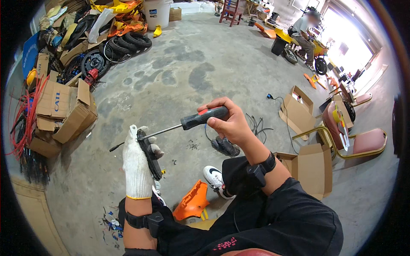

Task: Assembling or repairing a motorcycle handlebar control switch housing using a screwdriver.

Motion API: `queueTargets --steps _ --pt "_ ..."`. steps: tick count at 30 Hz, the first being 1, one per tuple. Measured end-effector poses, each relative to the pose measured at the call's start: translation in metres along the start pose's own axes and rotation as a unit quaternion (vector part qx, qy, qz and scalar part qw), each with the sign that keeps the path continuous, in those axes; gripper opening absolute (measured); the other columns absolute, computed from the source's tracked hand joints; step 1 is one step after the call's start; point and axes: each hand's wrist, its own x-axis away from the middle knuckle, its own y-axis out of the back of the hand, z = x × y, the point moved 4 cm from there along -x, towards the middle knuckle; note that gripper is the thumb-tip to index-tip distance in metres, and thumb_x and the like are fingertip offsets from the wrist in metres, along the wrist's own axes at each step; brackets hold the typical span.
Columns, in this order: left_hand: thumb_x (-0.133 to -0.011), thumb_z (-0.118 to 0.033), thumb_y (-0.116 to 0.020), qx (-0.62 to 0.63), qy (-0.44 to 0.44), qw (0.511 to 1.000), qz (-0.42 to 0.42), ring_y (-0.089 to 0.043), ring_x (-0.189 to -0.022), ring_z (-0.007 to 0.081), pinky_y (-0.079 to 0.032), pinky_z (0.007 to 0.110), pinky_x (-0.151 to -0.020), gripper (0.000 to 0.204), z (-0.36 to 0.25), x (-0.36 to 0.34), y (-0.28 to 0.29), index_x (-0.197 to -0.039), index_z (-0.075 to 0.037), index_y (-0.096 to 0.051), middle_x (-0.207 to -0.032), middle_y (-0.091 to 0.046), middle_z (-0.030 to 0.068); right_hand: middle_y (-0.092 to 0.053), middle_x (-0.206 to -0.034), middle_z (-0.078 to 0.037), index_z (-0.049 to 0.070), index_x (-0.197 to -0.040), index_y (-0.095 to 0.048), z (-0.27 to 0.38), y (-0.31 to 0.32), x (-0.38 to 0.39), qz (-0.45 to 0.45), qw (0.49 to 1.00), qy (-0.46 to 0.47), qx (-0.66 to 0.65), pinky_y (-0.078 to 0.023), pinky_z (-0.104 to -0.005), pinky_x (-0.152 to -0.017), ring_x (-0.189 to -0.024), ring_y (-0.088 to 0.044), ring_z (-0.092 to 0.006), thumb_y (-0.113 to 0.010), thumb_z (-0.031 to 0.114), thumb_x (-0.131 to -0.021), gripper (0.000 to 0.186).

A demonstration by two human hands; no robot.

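Observation:
My left hand [137,170], in a white knitted glove, is closed around a long black part [150,158] held upright. A pale tab with a hole [133,130] sticks up at the top of this grip; what it belongs to is hidden. My bare right hand [232,121] grips a screwdriver [205,117] by its black handle with red marks. Its metal shaft runs left and slightly down to the upper end of the black part. A dark tip shows beyond the glove, in line with the shaft. Whether the shaft passes through the part or beside it I cannot tell.
An orange panel [192,200] and a dark glove-like bundle [225,146] lie near my feet. Open cardboard boxes [314,168] and pink chairs [369,142] stand right. Left are boxes [64,106], red wires [25,121] and tyres [128,42]. Another person [303,34] sits far right by a yellow vehicle.

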Motion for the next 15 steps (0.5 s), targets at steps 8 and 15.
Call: queueTargets --steps 8,15 --pt "-0.099 -0.050 -0.046 -0.004 0.005 1.000 -0.028 -0.059 -0.049 0.0175 -0.055 0.034 -0.048 0.050 -0.001 0.003 0.003 -0.113 -0.004 -0.057 -0.076 -0.059 0.0105 -0.070 -0.110 -0.012 0.002 -0.108 -0.057 -0.001 -0.002 0.002 -0.020 0.998 -0.036 0.041 -0.046 -0.0187 -0.048 -0.065 -0.060 -0.0055 -0.080 0.016 -0.080 0.040" --pt "-0.099 -0.052 -0.045 -0.033 -0.044 0.998 -0.005 -0.058 -0.050 0.0161 -0.053 0.034 -0.048 0.050 -0.002 0.003 -0.002 -0.114 -0.006 -0.057 -0.076 -0.060 0.0083 -0.069 -0.079 -0.010 0.000 -0.104 -0.057 -0.011 0.005 0.000 -0.091 0.977 -0.144 0.129 -0.043 -0.0222 -0.048 -0.059 -0.056 -0.0072 -0.065 0.036 -0.092 0.039"
